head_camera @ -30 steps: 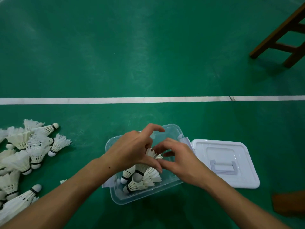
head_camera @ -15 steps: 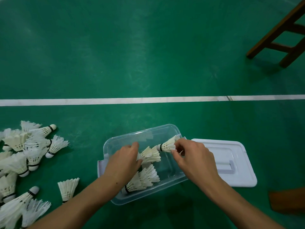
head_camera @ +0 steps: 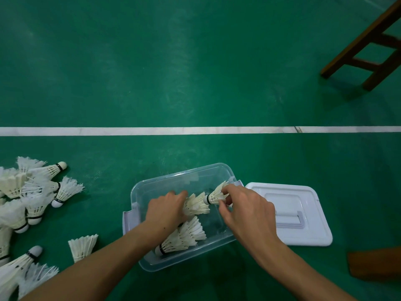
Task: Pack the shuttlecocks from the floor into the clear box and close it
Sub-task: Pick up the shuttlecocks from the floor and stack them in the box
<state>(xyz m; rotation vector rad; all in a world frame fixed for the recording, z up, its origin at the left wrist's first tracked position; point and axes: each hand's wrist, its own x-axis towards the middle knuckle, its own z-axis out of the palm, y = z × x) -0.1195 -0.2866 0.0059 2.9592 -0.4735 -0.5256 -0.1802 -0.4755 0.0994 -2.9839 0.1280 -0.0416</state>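
Close to the person, two bare arms reach forward over the green floor [head_camera: 195, 72]. Low on the left, a pile of white shuttlecocks [head_camera: 26, 198] lies on the floor, well apart from both hands. One loose shuttlecock [head_camera: 83, 246] lies alone, nearer to the box.

The clear box [head_camera: 138, 192] sits open on the floor, right under the hands. Two shuttlecocks [head_camera: 184, 236] lie on their sides at the near end of the box, just below the left hand.

The left hand [head_camera: 166, 211] is down inside the box. Its fingers curl around a stack of shuttlecocks [head_camera: 196, 205], and the feathers stick out to the right. The right hand [head_camera: 247, 211] is over the far right side of the box. Its fingertips pinch the feathers of one shuttlecock [head_camera: 216, 195]. The cork tip of that one points left and touches the feathers of the stack.

The white lid [head_camera: 303, 237] lies flat on the floor, just beside the box on the right.

Farther away, a white line [head_camera: 152, 131] runs across the floor. Wooden legs [head_camera: 366, 53] stand at the far right.
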